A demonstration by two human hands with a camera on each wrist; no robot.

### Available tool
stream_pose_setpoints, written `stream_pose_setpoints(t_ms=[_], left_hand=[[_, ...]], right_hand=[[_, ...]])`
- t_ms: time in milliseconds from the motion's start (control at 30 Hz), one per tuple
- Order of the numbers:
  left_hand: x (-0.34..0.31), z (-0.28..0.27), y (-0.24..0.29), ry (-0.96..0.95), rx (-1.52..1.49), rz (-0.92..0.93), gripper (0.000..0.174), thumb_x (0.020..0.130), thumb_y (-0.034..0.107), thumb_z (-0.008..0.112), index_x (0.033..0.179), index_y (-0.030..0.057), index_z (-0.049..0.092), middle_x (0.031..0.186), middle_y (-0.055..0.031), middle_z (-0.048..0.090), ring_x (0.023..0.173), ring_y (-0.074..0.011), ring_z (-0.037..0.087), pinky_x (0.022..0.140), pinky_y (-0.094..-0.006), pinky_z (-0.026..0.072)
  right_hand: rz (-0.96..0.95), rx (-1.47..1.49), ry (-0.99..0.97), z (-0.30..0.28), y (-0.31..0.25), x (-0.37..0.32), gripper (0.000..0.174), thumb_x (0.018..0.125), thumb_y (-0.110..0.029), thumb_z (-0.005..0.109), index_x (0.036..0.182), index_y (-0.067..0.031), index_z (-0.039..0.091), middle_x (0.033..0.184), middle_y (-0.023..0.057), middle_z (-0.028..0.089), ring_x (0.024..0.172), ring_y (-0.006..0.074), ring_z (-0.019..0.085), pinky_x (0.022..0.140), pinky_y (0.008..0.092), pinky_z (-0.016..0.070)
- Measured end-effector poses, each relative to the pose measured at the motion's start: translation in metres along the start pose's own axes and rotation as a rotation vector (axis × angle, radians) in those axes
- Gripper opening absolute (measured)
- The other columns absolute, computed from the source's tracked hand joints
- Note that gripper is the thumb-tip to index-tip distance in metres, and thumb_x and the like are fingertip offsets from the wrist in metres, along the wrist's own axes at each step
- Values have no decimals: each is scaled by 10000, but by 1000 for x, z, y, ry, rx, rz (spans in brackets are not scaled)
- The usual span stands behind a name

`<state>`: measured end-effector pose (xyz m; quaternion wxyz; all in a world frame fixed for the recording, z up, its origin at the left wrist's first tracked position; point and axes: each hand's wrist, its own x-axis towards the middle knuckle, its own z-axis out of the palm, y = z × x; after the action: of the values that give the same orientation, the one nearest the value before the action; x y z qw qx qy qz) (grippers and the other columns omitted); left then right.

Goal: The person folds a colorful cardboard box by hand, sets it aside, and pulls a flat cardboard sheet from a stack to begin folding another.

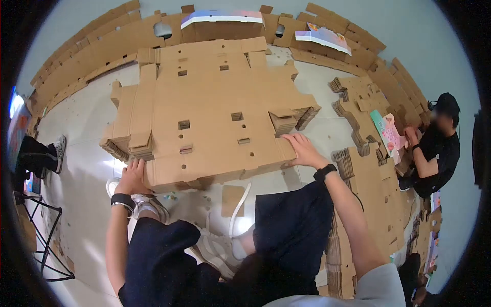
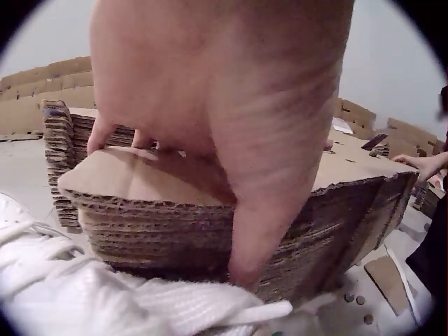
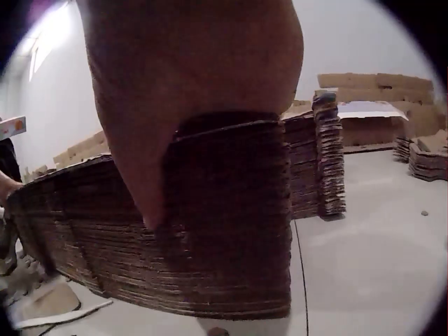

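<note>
A thick stack of die-cut cardboard sheets, with square slots and round holes in its top sheet, lies on the floor before me. My left hand grips its near left corner. In the left wrist view the thumb lies down the layered edge and the other fingers reach over the top. At the near right corner my right hand holds the stack the same way, its thumb against the layered side in the right wrist view. The undersides of both corners are hidden.
More cardboard stacks stand on the right, near a seated person handling a printed piece. Cardboard panels lean along the wall. A folding stand and another person's leg are at left. A white strap lies by my shoes.
</note>
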<state>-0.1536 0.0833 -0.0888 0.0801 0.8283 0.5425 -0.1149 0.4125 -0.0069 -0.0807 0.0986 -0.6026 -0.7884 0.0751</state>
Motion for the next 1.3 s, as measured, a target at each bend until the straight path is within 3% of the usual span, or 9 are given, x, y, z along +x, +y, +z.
stream_pose_setpoints(t_ms=[367,533,633,733,767,867,1033,1133,1300], left_hand=[[2,14,-2,60,81,-67,1115,420,340,885,1333,34,322,1282,-154,421,1257,-337,380,971,-555,390],[2,21,-7,115,73,-58,1011,477,307,870,1294,43,336,1267,-164,422,1233,-358,401,923,-576,418],[8,20,-6,8,-103,-58,1082,545,351,824,1426,64,266,1385,-197,364,1302,-410,303,980,-638,327],[3,12,0,-2,-35,-31,1058,538,373,838,1391,52,302,1336,-240,375,1261,-417,342,996,-573,348],[-1,9,5,11,65,-68,1003,498,275,855,1308,37,312,1291,-184,401,1264,-380,371,961,-589,389],[3,17,1,15,14,-91,1025,493,275,854,1316,30,294,1307,-202,383,1289,-394,341,997,-599,354],[-2,16,4,95,-57,-60,862,514,97,697,1290,26,329,1272,-197,402,1257,-385,362,971,-571,347],[-4,16,5,111,-74,-70,860,512,101,700,1286,25,333,1271,-195,404,1256,-383,363,973,-575,344],[-5,16,7,134,-99,-86,858,507,112,707,1278,23,342,1267,-189,409,1255,-378,365,978,-585,334]], right_hand=[[25,-77,32,3,-8,-7,869,553,-228,824,1312,-170,404,1184,101,463,1162,322,432,966,462,373],[79,-180,-65,2,-9,-4,861,593,-292,809,1333,-169,386,1262,95,443,1214,334,399,998,547,311],[53,-253,-182,-29,-38,9,762,685,-376,744,1334,-153,413,1300,124,462,1221,334,419,989,601,287],[-86,-117,-252,-46,-100,47,679,766,-421,663,1330,-115,442,1298,162,494,1218,325,451,1022,558,297],[-98,39,-228,-42,-125,63,668,786,-435,643,1330,-102,445,1298,167,499,1232,331,447,1039,514,307],[-217,238,25,8,-192,108,575,820,-354,608,1285,-43,473,1278,170,513,1189,325,478,990,422,393],[-154,219,314,77,-245,143,411,812,-200,603,1179,-30,535,1149,133,536,1065,303,519,903,422,443],[-144,325,320,91,-259,123,349,821,-132,576,1153,-30,547,1068,107,540,1037,285,517,877,416,451],[-271,110,462,90,-262,107,303,811,-125,579,1094,-16,559,1045,83,547,1024,256,525,837,392,461]])
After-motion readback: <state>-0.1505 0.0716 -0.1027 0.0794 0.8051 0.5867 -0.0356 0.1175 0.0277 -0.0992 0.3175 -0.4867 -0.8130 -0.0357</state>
